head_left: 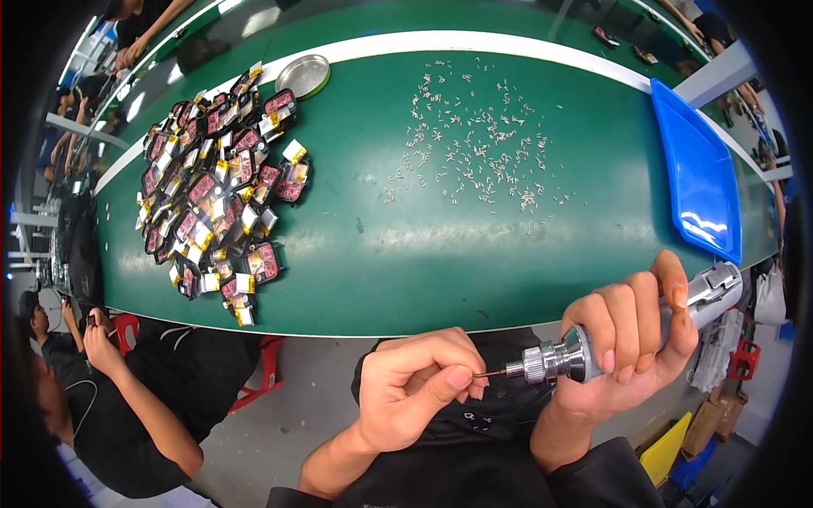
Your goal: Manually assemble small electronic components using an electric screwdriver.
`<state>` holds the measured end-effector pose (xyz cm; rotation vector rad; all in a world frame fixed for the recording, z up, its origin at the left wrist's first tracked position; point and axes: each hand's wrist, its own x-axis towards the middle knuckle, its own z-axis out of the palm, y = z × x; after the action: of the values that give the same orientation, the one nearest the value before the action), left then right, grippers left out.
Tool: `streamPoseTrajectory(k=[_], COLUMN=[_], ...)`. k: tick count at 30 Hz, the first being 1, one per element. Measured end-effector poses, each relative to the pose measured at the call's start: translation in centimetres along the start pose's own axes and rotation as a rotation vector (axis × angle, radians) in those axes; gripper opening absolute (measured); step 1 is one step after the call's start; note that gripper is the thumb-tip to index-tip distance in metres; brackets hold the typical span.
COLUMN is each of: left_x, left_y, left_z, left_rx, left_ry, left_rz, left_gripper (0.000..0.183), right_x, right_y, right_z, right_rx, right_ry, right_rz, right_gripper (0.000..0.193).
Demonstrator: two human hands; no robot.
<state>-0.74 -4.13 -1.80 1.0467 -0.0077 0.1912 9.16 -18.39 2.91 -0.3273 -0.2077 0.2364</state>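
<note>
Holds a silver power screwdriver (552, 362) in the right hand (627, 343), with bent fingers wrapped round its thick body. Points it to the left, right at the left hand (419, 381), with a thin brown rod (496, 373) at the front. Runs its long way on a slant, from the rod low in the middle of the view up to the fat back end at the right. Has it just off the near edge of the green table (356, 279), in front of dark clothes. Pinches the end of the rod between the thumb and first finger of the left hand, with the other fingers curled in. Cannot tell what is at the very tip, hidden there by the fingers. Has a long blue tray (703, 186) at the right end of the table, with a raised rim and a bright shine on the floor of it. Has an open round tin (302, 76) at the far side, just beside a big heap of small black cases (203, 188), with a shiny grey inside. Shows pink, silver and yellow parts all through that heap. Has lots of tiny pale pieces (487, 152) lying loose on the table, between the heap and the tray
</note>
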Motion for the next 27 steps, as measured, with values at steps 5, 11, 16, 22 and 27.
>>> streamPoseTrajectory(k=[5,11,16,22,27], left_x=[0.1,0.9,1.6,3.4,6.3], left_y=[0.2,0.2,-0.5,-0.2,2.4], left_z=[-0.2,0.3,0.9,1.8,1.3], left_rx=[0.129,0.553,0.737,0.773,1.082], left_ry=[-0.022,-0.03,-0.081,-0.084,-0.046], left_rz=[0.015,0.147,0.242,0.229,0.257], left_gripper=[0.012,0.003,0.01,0.023,0.014], right_x=[-0.1,0.0,0.2,0.8,1.2], right_y=[-0.3,-1.2,-1.7,-2.1,-3.1], right_z=[-0.5,-1.9,-2.3,-3.9,-4.8], right_rx=[-0.023,-0.143,-0.169,-0.062,-0.056], right_ry=[-0.023,-0.134,-0.125,-0.025,0.098], right_rz=[0.016,0.082,0.069,0.03,-0.033], right_gripper=[0.011,0.01,0.01,0.013,0.012])
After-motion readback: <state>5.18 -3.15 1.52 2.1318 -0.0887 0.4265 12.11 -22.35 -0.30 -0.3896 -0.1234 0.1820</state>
